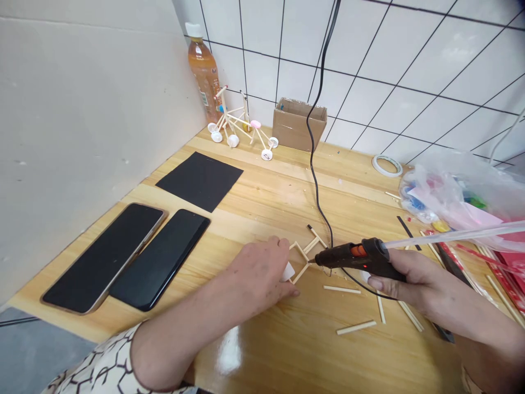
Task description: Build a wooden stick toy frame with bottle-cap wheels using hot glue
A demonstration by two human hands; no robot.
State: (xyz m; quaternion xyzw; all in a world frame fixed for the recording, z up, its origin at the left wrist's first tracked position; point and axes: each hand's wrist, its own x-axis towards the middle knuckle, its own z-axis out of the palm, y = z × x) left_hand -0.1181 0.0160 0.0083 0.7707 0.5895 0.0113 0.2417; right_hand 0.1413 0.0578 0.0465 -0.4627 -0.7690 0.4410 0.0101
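Note:
My right hand (pixel 414 279) is wrapped round the handle of a black glue gun (pixel 355 256), a long clear glue stick (pixel 443 232) jutting from its back. The nozzle tip meets a small frame of pale wooden sticks (pixel 302 253) at a joint, or lies just above it. My left hand (pixel 262 268) is closed on the frame's left side, where a white piece (pixel 289 271) shows beside the fingers. Just beyond the nozzle lies a T-shaped stick part with a black end (pixel 314 236). Loose cut sticks (pixel 356 327) are scattered below the gun.
Two phones (pixel 104 257) and a black square sheet (pixel 200 180) lie at left. Behind stand a bottle (pixel 205 76), small stick tricycle models (pixel 235 123) and a cardboard box (pixel 299 126). A black cord (pixel 315 175) crosses the table. Tape (pixel 387 166) and plastic bags (pixel 463 191) lie at right.

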